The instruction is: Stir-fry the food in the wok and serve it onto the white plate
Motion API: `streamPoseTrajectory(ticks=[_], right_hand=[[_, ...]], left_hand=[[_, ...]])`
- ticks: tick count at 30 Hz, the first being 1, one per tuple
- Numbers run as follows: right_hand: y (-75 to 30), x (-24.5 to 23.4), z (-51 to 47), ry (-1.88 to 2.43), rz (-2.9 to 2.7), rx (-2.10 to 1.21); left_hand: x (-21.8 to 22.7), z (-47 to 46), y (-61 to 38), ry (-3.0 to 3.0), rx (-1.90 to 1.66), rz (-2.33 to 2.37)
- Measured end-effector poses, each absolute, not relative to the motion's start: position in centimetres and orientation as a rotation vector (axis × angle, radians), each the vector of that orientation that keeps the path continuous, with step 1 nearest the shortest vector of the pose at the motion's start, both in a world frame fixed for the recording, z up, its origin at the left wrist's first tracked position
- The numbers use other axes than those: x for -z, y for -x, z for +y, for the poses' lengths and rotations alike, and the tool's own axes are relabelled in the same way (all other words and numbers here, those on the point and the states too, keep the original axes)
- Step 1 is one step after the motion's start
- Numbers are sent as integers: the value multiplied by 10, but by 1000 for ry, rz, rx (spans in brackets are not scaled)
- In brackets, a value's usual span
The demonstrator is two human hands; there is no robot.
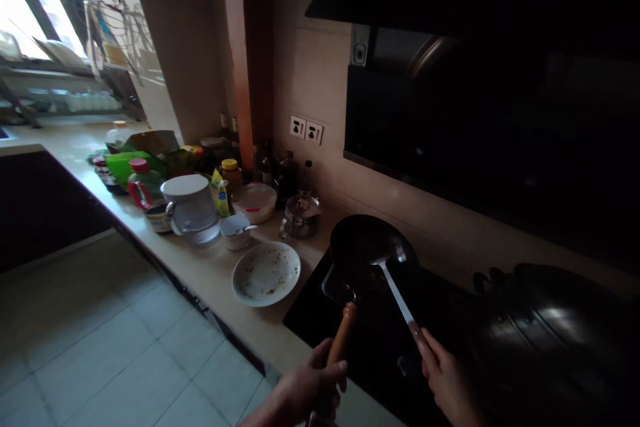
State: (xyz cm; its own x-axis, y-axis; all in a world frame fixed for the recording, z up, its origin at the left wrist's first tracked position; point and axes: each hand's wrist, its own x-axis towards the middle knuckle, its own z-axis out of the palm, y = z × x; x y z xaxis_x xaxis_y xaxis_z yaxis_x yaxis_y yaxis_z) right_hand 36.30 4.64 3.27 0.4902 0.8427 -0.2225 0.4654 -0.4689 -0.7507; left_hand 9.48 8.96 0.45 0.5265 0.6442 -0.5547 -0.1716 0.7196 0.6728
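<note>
My left hand (pixel 313 377) is wrapped round the wooden handle of a dark wok (pixel 360 240), which sits over the black cooktop (pixel 313 313). In my right hand (pixel 445 373) is a spatula (pixel 397 293) with a metal shaft and a brown grip. Its blade rests inside the wok, near the middle. The inside of the wok is dark, and any food in it is hard to make out. Just left of the cooktop lies a white plate (pixel 265 273) with brown food bits and smears on it.
A small white tub (pixel 235 231) with a spoon, a glass pot (pixel 303 217), a lidded food container (pixel 254 202) and a clear pitcher (pixel 195 210) stand along the counter, with bottles behind. A large lidded pan (pixel 550 333) occupies the right side. The range hood (pixel 480 113) hangs above.
</note>
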Motion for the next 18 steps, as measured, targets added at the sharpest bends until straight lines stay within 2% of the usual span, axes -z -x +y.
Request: streamPoseTrajectory(ticks=[11,18], right_hand=[[-335,-62,61,2062,-1130,-757],[-340,-44,75,2009,-1055,-779]], left_hand=[[13,93,-97,-650,-487,879],[21,93,-100,-625,-488,869]])
